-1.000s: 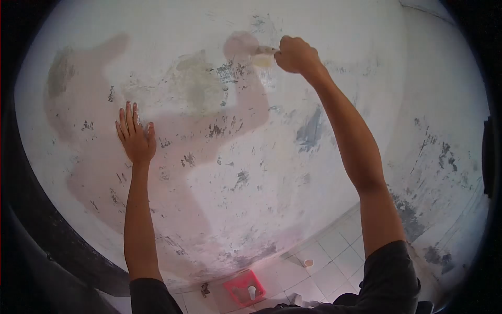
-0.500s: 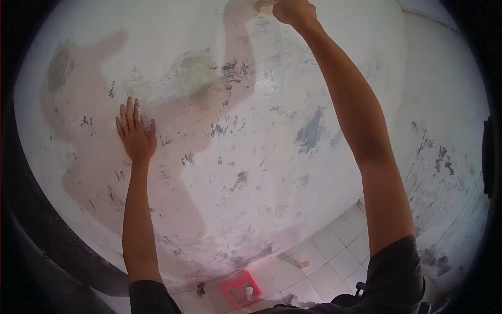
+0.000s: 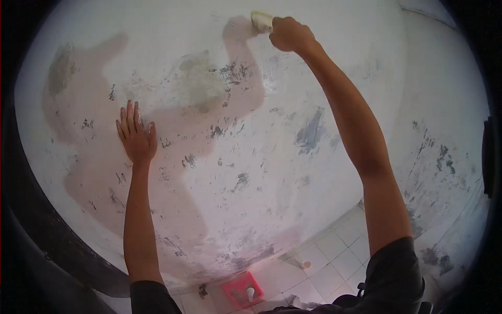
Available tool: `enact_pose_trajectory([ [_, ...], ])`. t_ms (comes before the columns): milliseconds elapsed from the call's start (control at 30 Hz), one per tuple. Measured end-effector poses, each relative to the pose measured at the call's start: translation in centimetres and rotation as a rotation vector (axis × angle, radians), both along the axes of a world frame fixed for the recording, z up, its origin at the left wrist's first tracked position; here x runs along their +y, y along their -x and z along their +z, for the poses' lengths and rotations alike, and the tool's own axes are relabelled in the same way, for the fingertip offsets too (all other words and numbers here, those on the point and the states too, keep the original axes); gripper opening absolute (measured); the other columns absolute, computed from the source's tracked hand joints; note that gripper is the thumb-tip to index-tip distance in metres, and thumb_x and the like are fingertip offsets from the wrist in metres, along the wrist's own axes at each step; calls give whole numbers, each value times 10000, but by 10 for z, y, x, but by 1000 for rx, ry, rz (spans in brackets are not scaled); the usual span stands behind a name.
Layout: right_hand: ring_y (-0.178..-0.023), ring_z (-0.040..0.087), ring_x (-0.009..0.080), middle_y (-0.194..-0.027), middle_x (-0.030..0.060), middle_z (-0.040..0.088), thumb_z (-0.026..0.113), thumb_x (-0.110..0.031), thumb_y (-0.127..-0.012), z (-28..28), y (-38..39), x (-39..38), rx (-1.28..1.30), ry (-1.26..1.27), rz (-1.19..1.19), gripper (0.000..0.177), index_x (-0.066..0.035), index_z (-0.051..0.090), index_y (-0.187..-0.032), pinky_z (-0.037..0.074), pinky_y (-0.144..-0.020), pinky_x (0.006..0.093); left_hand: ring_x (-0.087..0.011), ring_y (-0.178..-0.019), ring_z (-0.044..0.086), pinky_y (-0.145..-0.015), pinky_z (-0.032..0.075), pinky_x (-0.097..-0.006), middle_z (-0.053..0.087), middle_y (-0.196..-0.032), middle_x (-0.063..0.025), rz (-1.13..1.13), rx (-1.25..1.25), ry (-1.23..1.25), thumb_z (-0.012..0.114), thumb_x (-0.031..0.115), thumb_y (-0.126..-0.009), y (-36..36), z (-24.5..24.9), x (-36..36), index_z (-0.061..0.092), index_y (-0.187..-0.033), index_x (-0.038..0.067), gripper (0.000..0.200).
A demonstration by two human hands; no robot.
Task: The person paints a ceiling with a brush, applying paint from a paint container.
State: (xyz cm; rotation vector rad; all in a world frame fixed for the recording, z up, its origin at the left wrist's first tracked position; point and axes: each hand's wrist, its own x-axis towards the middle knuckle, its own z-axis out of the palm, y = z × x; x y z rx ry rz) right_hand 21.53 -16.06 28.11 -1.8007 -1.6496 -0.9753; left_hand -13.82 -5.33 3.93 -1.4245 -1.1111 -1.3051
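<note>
My left hand rests flat on the patchy white wall, fingers spread, with whitish smears on the fingers. High on the wall, my right hand is closed around what looks like a wide paintbrush, pale with a yellowish edge. The brush points left, with its outer edge at or near the wall; contact is hard to tell. Its handle is hidden in my fist. Dark scuffs, a greenish-grey patch and a bluish-grey patch mark the wall between and below my hands.
On the tiled floor at the wall's foot sits a red tray with a white object in it. A small round pale item lies to its right. Another scuffed wall meets this one at right.
My right hand has come down the wall a little with the brush, which now shows more fully. My left hand has stayed almost where it was.
</note>
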Motion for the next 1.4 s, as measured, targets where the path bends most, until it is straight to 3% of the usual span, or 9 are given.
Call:
enact_pose_trajectory([
  [133, -963, 625, 367, -1043, 199, 640, 519, -162, -803, -42, -6, -16, -61, 177, 28, 350, -1, 569, -1110, 501, -819, 454, -256, -1408, 198, -1141, 128, -466, 269, -1514, -26, -36, 17, -55, 418, 339, -937, 0, 2, 2, 302, -1445, 117, 566],
  [400, -873, 628, 381, -863, 213, 657, 587, -191, -770, -85, -8, -49, -133, 637, 8, 254, 31, 620, -887, 498, -727, 462, -259, -1404, 208, -1139, 138, -465, 281, -1510, -37, -9, 23, -55, 394, 345, -948, 0, 2, 0, 321, -1438, 115, 546],
  [467, -865, 631, 380, -833, 212, 657, 595, -203, -762, -92, -21, -35, -48, 529, 73, 249, 20, 634, -865, 503, -723, 450, -259, -1407, 202, -1140, 134, -463, 277, -1512, -34, -41, 15, -57, 396, 348, -946, -1, 2, -1, 315, -1442, 116, 553],
  [567, -1048, 593, 355, -1085, 174, 637, 559, -220, -796, -73, -25, -27, 58, 324, 18, 348, -16, 599, -1075, 486, -848, 469, -259, -1408, 199, -1141, 133, -462, 272, -1515, -31, -3, 10, -25, 398, 348, -944, -1, 3, -2, 317, -1440, 112, 555],
  [867, -948, 626, 364, -998, 196, 663, 618, -303, -779, 8, -32, 9, 62, -76, 32, 386, 3, 643, -1012, 504, -778, 461, -253, -1414, 178, -1142, 126, -468, 263, -1516, -37, -16, 6, -9, 464, 312, -913, -1, 2, -1, 305, -1441, 102, 591],
  [1000, -969, 620, 369, -1048, 197, 649, 594, -322, -813, 36, -25, -1, 98, -101, 4, 398, 0, 625, -1044, 500, -790, 473, -252, -1414, 179, -1141, 128, -468, 262, -1515, -37, -28, 17, -46, 450, 323, -919, 0, 2, 2, 303, -1442, 103, 587],
  [1067, -1013, 624, 320, -1069, 144, 660, 564, -231, -796, 43, -23, -5, 179, -136, 32, 348, -70, 641, -1095, 495, -842, 436, -249, -1415, 176, -1141, 132, -467, 260, -1516, -36, 16, 7, -9, 432, 338, -926, -1, 2, 0, 300, -1445, 105, 584],
  [1100, -1019, 605, 382, -1059, 237, 635, 531, -264, -862, 47, -29, 8, 141, -251, 8, 346, 23, 619, -1035, 501, -849, 452, -249, -1415, 176, -1141, 132, -467, 260, -1516, -36, 15, 9, -7, 432, 338, -926, -1, 1, 1, 300, -1445, 105, 584],
  [1400, -970, 621, 388, -1008, 231, 646, 518, -210, -838, 41, -29, -8, 166, -359, 13, 292, 17, 621, -991, 509, -820, 460, -247, -1413, 180, -1143, 124, -463, 263, -1516, -32, -16, 29, -55, 409, 352, -941, 1, 1, 3, 301, -1445, 106, 572],
])
